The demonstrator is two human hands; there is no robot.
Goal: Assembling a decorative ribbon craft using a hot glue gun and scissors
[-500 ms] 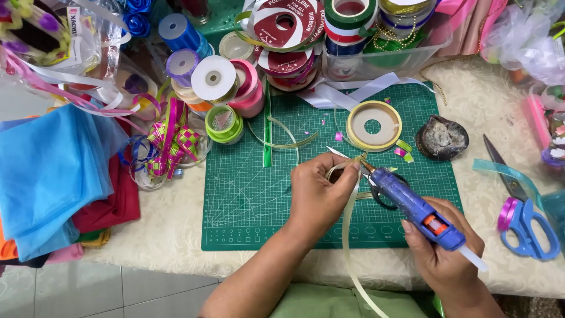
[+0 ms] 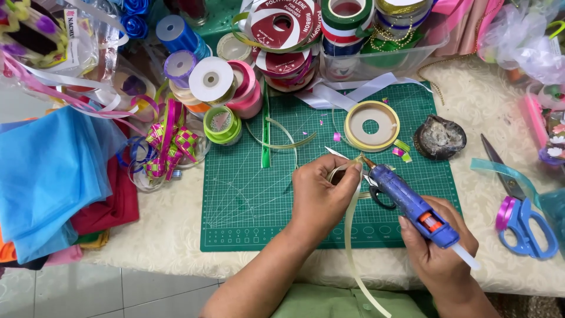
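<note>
Cutting mat (image 2: 247,194): dark green, fine white grid lines. Glue gun (image 2: 412,203): blue body, orange trigger, black loop below, translucent white stick at rear. Ribbon strip (image 2: 351,235) at the gun's tip: pale cream. Ribbon spool (image 2: 371,125) near mat's far edge: cream ring, white centre. Scissors (image 2: 527,227) toward table's right edge: blue handles, one purple loop. Fabric (image 2: 47,176) at left edge: light blue over red. Tablecloth (image 2: 165,235): off-white, faint floral texture.

Left hand (image 2: 321,197): forearm enters from near edge, angling far and right; fingers curled, thumb and fingertips (image 2: 355,168) pinched together. Right hand (image 2: 438,247): near right, wrist bent inward, fingers wrapped in a closed grip, knuckles facing up.
</note>
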